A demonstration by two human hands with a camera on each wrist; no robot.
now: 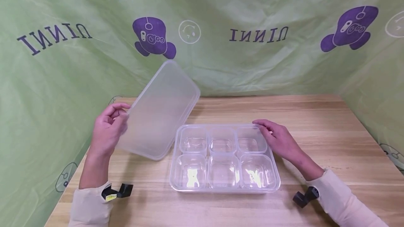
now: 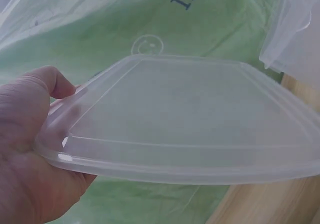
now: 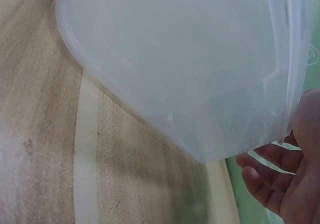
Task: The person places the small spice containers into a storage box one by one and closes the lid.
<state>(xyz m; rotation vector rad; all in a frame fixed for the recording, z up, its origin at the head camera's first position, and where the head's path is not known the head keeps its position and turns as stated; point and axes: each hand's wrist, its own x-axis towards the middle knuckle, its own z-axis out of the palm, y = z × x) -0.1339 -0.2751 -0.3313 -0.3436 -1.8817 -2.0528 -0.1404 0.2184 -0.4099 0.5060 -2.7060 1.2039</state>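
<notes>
A translucent plastic lid [image 1: 164, 111] is raised and tilted to the left of a clear rectangular food container [image 1: 224, 190]. My left hand [image 1: 108, 127] pinches the lid by its left edge; in the left wrist view the thumb lies along the rim of the lid [image 2: 185, 104]. The container sits flat on the table, with several clear square inner boxes [image 1: 222, 171] in two rows. At its far right corner, my right hand [image 1: 279, 139] holds the rim. Close up in the right wrist view, curled fingers [image 3: 270, 184] are at the edge of the container [image 3: 165, 59].
The wood-grain table [image 1: 331, 143] extends around the container. Green fabric [image 1: 211, 66] with purple printed figures and lettering hangs behind it and on both sides. A black wrist device [image 1: 304, 197] shows at the right sleeve, another [image 1: 118, 192] at the left.
</notes>
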